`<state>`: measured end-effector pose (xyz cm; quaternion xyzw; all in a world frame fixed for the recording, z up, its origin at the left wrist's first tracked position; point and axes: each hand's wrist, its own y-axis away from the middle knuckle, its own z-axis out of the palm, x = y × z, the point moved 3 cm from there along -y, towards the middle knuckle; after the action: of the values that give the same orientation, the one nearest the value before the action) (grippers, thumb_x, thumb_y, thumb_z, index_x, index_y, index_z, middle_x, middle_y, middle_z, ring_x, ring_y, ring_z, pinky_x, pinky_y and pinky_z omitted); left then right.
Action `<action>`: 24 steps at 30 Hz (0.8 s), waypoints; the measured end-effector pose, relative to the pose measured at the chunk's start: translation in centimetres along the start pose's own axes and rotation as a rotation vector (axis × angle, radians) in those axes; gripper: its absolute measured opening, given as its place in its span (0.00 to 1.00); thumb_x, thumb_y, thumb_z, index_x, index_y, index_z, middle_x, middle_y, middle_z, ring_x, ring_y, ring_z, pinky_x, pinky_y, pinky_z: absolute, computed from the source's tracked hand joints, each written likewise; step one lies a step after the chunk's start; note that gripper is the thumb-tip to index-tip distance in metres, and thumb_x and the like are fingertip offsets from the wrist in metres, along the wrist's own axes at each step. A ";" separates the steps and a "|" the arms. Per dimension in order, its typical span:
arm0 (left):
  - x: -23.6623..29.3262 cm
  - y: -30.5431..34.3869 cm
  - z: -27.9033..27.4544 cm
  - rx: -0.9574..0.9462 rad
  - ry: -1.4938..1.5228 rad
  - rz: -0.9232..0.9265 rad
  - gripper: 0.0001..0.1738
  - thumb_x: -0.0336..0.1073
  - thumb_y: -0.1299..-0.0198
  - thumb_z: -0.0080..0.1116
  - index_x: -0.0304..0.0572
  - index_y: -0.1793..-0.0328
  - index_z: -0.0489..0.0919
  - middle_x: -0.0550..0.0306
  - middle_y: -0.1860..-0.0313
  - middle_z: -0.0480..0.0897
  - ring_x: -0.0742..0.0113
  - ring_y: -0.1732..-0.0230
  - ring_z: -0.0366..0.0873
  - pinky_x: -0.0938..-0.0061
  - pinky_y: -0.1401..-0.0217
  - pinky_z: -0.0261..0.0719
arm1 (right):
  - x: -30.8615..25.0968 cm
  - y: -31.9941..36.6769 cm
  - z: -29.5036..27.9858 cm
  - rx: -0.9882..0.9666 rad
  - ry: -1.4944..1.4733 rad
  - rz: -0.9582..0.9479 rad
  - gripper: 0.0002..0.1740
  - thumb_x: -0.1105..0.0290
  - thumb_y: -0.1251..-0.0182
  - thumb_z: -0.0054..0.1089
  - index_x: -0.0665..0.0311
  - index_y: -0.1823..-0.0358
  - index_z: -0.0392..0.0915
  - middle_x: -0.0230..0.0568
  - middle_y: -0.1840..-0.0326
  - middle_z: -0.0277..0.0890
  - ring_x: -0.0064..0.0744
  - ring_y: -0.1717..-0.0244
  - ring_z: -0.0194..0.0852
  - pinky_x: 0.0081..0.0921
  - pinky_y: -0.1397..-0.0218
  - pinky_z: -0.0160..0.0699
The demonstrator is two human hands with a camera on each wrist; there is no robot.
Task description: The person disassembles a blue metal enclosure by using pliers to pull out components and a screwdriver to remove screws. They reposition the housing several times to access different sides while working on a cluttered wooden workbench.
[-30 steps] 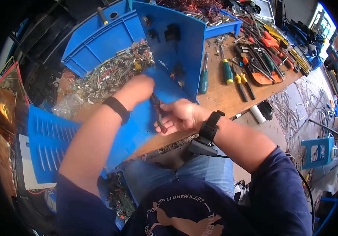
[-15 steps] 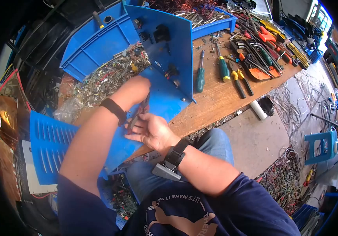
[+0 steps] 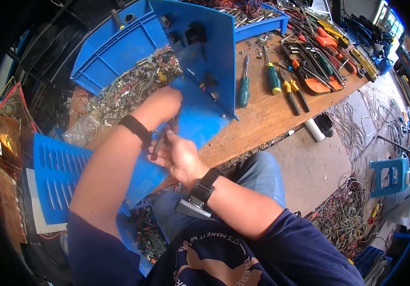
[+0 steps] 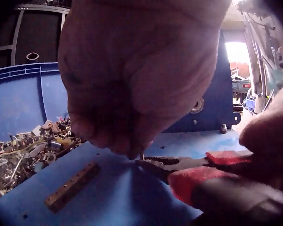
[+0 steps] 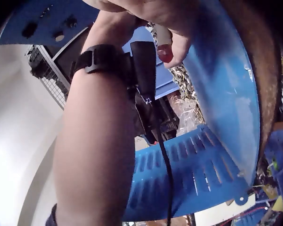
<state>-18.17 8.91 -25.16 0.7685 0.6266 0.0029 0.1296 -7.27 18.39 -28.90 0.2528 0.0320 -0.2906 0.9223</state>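
Note:
My right hand (image 3: 182, 157) holds a pair of pliers (image 3: 159, 143) with red-and-grey handles (image 4: 203, 183), its palm turned up. Their dark nose points at the fingertips of my left hand (image 3: 164, 104). In the left wrist view, the left hand's fingers (image 4: 108, 143) are curled down close over the blue metal panel (image 4: 113, 197). A tiny light metal piece (image 4: 142, 155) shows at those fingertips, mostly hidden by them. A brown bar with a row of holes (image 4: 73, 186) lies on the panel beside the left hand.
The panel's upright side (image 3: 209, 52) stands beyond the hands; its slotted end (image 3: 62, 176) is at left. Behind lie a scrap heap (image 3: 133, 90) and a blue crate (image 3: 119, 52). Screwdrivers (image 3: 245, 88), yellow-and-black pliers (image 3: 293, 95) and hex keys (image 3: 317, 71) lie on the wooden table (image 3: 262, 117).
My right hand has moved left with the pliers, nearer the left forearm, mostly in the first half second. The left hand has shifted slightly left in view and stays low over the panel.

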 end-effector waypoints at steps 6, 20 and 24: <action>0.1 0.3 0.0 0.090 0.010 0.035 0.09 0.33 0.51 0.53 0.37 0.70 0.82 0.41 0.69 0.81 0.44 0.63 0.79 0.57 0.57 0.76 | -4.2 0.7 -2.1 -0.020 0.293 0.183 0.14 0.62 0.26 0.38 0.65 0.51 0.65 0.55 0.60 0.74 0.46 0.62 0.77 0.46 0.57 0.82; 0.6 0.4 -0.4 0.078 0.033 0.015 0.09 0.32 0.51 0.52 0.37 0.70 0.82 0.41 0.68 0.81 0.44 0.62 0.79 0.57 0.58 0.76 | -5.2 0.2 -2.8 -0.143 0.331 0.274 0.14 0.63 0.25 0.35 0.65 0.51 0.65 0.59 0.54 0.76 0.51 0.52 0.77 0.49 0.49 0.78; 0.3 0.2 -0.3 0.072 0.017 0.014 0.09 0.33 0.50 0.53 0.37 0.69 0.82 0.41 0.68 0.81 0.43 0.62 0.78 0.56 0.57 0.76 | -2.3 0.9 -0.8 -0.055 0.192 0.108 0.15 0.64 0.26 0.37 0.69 0.51 0.65 0.57 0.54 0.75 0.48 0.50 0.76 0.47 0.50 0.78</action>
<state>-17.92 9.19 -24.90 0.7770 0.6220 -0.0125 0.0965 -8.57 20.66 -28.74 0.2554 0.1146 -0.2140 0.9359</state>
